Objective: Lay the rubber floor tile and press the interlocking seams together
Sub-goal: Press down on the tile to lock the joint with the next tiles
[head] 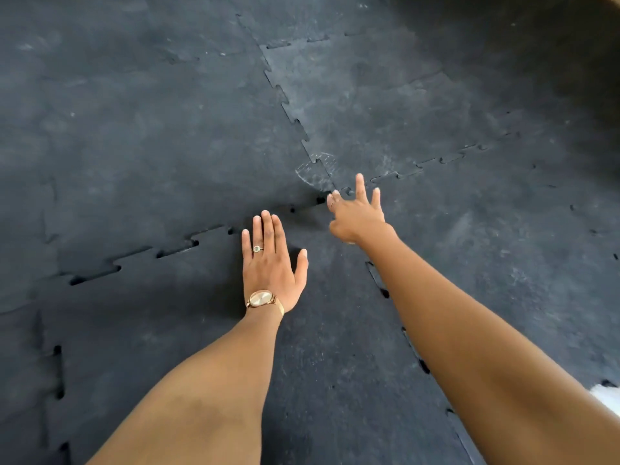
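Note:
A dark rubber floor tile (167,330) with puzzle-shaped edges lies under my arms, among other laid tiles. Its far seam (174,251) shows open gaps between the teeth, and so does its right seam (382,290). My left hand (271,263) lies flat, palm down, fingers together, on the tile just short of the far seam; it wears a ring and a gold watch. My right hand (357,213) reaches to the tile's far right corner (330,198) with fingers spread, fingertips at the corner where the tiles meet. Neither hand holds anything.
Laid tiles (369,105) cover the floor all around, with closed seams farther away. A dusty shoe print (315,169) marks the seam just beyond the corner. A white object (607,397) shows at the right edge.

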Motion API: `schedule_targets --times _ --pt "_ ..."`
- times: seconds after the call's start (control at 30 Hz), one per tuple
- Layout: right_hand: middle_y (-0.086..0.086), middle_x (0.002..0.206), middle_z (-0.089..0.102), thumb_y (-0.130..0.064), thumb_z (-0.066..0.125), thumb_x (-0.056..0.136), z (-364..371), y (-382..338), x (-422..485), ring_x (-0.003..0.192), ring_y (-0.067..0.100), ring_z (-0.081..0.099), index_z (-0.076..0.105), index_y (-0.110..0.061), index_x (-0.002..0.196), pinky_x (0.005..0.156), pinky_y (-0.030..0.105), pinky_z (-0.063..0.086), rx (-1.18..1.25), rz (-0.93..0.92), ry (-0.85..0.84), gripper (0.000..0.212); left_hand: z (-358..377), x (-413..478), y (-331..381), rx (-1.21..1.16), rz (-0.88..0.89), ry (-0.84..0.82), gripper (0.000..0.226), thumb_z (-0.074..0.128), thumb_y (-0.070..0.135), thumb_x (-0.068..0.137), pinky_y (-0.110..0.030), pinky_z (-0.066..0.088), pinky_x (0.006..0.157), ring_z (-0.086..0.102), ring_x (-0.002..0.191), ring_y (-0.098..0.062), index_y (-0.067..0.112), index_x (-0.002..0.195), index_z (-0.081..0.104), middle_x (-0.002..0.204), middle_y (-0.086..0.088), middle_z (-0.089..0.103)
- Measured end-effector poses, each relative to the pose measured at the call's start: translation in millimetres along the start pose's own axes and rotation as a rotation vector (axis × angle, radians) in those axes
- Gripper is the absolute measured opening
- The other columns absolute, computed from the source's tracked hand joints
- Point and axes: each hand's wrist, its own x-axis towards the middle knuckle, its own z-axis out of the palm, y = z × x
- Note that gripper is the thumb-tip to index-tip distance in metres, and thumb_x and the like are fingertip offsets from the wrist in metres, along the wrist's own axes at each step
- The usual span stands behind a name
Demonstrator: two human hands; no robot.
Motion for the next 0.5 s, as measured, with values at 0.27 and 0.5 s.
schedule_targets --times 0.27,0.5 --pt "0.009 0.162 -0.023 -0.009 0.038 0.097 32.2 -16.8 5.5 0.148 0.033 -0.023 -0.022 -0.004 0.151 0.119 0.056 -0.007 -0.205 0.055 -0.043 0.081 0.5 0.6 1.9 0.049 0.000 0.008 0.078 0.019 0.051 0.094 -0.049 0.005 0.122 0.007 0.150 -0.031 -0.001 0.153 0.014 0.161 -0.018 0.011" --pt "0.010 0.158 0.025 -0.019 0.051 0.096 13.5 -18.9 6.1 0.142 0.032 0.029 0.027 -0.007 0.151 0.110 0.058 0.031 -0.249 0.047 0.033 0.061 -1.5 0.0 2.3 0.030 -0.002 0.001 0.078 0.020 0.051 0.094 -0.049 0.005 0.122 0.007 0.150 -0.031 0.000 0.153 0.014 0.161 -0.017 0.012"
